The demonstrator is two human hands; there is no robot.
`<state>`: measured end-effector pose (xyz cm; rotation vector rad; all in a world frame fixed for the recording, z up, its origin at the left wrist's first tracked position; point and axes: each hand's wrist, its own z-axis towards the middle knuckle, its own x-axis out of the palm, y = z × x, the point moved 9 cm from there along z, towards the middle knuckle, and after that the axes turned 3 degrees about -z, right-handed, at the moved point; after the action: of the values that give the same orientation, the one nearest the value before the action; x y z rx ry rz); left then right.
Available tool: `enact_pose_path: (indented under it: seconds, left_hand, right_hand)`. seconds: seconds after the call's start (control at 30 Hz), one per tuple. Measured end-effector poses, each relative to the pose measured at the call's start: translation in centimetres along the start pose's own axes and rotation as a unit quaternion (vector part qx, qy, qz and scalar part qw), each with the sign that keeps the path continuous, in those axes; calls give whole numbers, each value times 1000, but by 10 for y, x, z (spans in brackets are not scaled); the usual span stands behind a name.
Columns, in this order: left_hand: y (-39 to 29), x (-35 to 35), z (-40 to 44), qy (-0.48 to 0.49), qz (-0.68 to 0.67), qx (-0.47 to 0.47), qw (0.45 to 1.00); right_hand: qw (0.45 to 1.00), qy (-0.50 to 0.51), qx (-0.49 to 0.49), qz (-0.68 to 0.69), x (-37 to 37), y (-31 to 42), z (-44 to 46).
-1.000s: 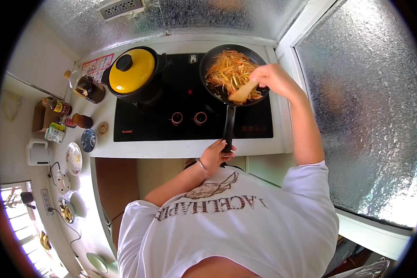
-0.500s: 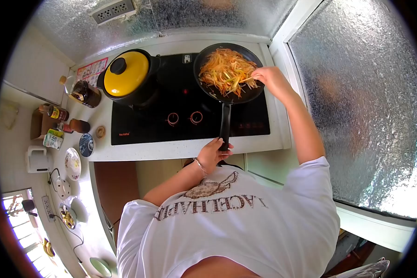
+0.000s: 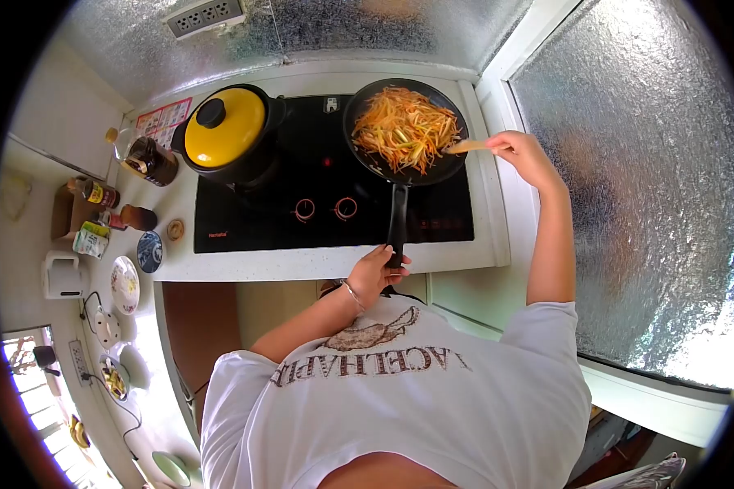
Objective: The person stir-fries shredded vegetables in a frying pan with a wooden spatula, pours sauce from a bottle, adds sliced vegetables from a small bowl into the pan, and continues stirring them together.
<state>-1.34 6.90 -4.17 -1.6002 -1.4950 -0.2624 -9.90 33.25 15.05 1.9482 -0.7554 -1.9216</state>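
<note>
A black frying pan point(image 3: 446, 169) rests on the right part of the black cooktop point(image 3: 261, 224), its handle pointing toward me. Shredded orange and pale vegetables point(image 3: 404, 126) are heaped inside it. My left hand point(image 3: 374, 272) is wrapped round the end of the pan handle. To the right of the pan, my right hand point(image 3: 523, 155) pinches the end of a wooden spatula point(image 3: 470, 147). The spatula is held roughly level, its tip over the pan's right rim beside the vegetables.
A black pot with a yellow lid point(image 3: 235, 130) stands on the cooktop's left. Further left are a dark bottle point(image 3: 152, 160), jars, a blue patterned bowl point(image 3: 150, 252) and a floral plate point(image 3: 125, 285). A textured glass panel point(image 3: 636, 196) rises at the right.
The spatula has moved right from within the vegetables to the pan's right edge, and my right hand has moved right with it. My left hand still holds the handle.
</note>
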Motion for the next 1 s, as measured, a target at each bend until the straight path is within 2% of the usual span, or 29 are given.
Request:
enact_pose_path:
  seconds: [0.13, 0.17, 0.2, 0.27, 0.33, 0.43, 0.5, 0.53, 0.6, 0.7, 0.8, 0.83, 0.87, 0.97, 1.0]
  left_hand:
    - [-1, 1, -1, 0, 3, -2, 1000]
    - [-3, 1, 0, 1, 1, 2, 1000]
    - [-3, 0, 0, 1, 3, 2, 1000]
    - [-3, -1, -1, 0, 3, 1, 1000]
    - [-2, 0, -1, -1, 1, -1, 1000]
    - [-3, 0, 0, 9, 16, -2, 1000]
    - [-3, -1, 0, 7, 19, -4, 1000]
    - [-3, -1, 0, 5, 22, -4, 1000]
    - [-4, 0, -1, 5, 24, -6, 1000]
    - [-4, 0, -2, 4, 22, -7, 1000]
    - [-5, -1, -1, 2, 19, -2, 1000]
    - [-4, -2, -1, -1, 21, -2, 1000]
    - [-3, -3, -1, -1, 21, -3, 1000]
    - [-4, -2, -2, 7, 25, 2, 1000]
    - [-4, -1, -3, 1, 20, -1, 1000]
  right_hand:
    - [999, 31, 7, -13, 21, -6, 7]
    - [1000, -16, -22, -6, 11, -2, 8]
    - [1000, -14, -26, -7, 9, -3, 9]
    - [981, -128, 6, 144, -15, -17, 7]
    - [977, -166, 41, 131, -16, -18, 12]
    - [971, -237, 7, 37, 8, -25, 38]
    - [955, -276, -109, -14, 47, -23, 51]
    - [977, -208, -24, -27, 57, 1, 45]
    - [974, -204, -89, -44, 71, 22, 36]
    - [976, -168, -134, -34, 59, 32, 17]
    - [980, -163, -114, 26, 47, 32, 5]
    - [984, -110, -141, -16, 60, 37, 7]
    - [967, -126, -217, -48, 72, 45, 5]
    - [963, -136, -225, -65, 77, 43, 11]
    - [969, -159, -187, -35, 65, 45, 10]
